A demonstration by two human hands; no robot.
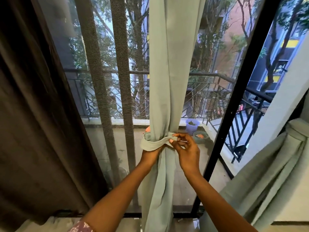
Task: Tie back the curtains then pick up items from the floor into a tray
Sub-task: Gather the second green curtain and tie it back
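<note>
A sage-green curtain (168, 72) hangs gathered in the middle of the window. A matching fabric tie-back (151, 145) is looped around it at waist height. My left hand (150, 154) reaches behind the curtain's left side inside the loop; its fingertips show at the far edge. My right hand (184, 148) pinches the tie-back's free end in front of the curtain. A second green curtain (274, 164) at the right is tied with its own band. No tray or floor items are clearly visible.
A dark brown curtain (33, 114) fills the left. A black door frame (234, 97) runs diagonally on the right. Beyond the mesh screen lies a balcony with a purple pot (192, 125), a green bowl (200, 137) and railings.
</note>
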